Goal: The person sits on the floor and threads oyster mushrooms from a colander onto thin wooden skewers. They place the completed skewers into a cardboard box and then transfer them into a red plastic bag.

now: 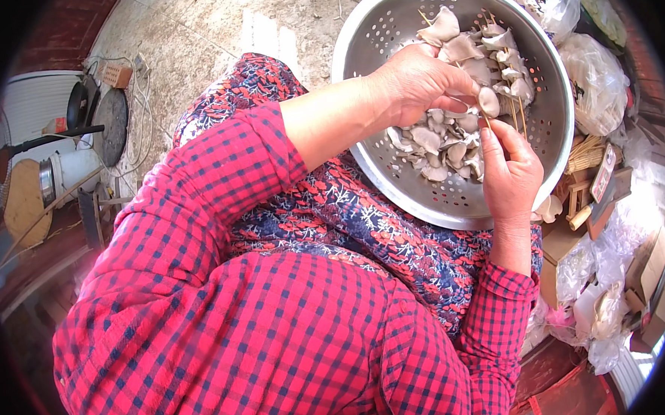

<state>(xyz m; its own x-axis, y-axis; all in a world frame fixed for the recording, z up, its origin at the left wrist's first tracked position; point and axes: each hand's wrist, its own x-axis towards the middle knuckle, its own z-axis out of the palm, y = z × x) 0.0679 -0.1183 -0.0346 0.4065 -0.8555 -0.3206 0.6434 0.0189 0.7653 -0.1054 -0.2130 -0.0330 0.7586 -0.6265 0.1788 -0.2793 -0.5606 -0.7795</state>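
Observation:
A perforated stainless-steel colander (550, 106) rests over my lap on the flowered cloth (332, 202). My right hand (511, 167) pinches a thin bamboo skewer (486, 121) between thumb and fingers. At the skewer's upper part, my left hand (425, 84) grips a grey oyster mushroom piece (489, 102); whether the skewer passes through it I cannot tell. Loose oyster mushroom pieces (427, 139) lie in the bottom of the colander below my left hand. Beyond my hands, skewers threaded with mushrooms (511, 68) lean against the far right wall, their bare stick ends pointing towards me.
Clear plastic bags (594, 81) crowd the right side of the colander. Nearer me lie a bundle of skewers (586, 152), a wooden-handled knife (581, 217) and a cardboard box (557, 249). At far left, a round wooden board (28, 204) and a dark pan (77, 105) stand near cables.

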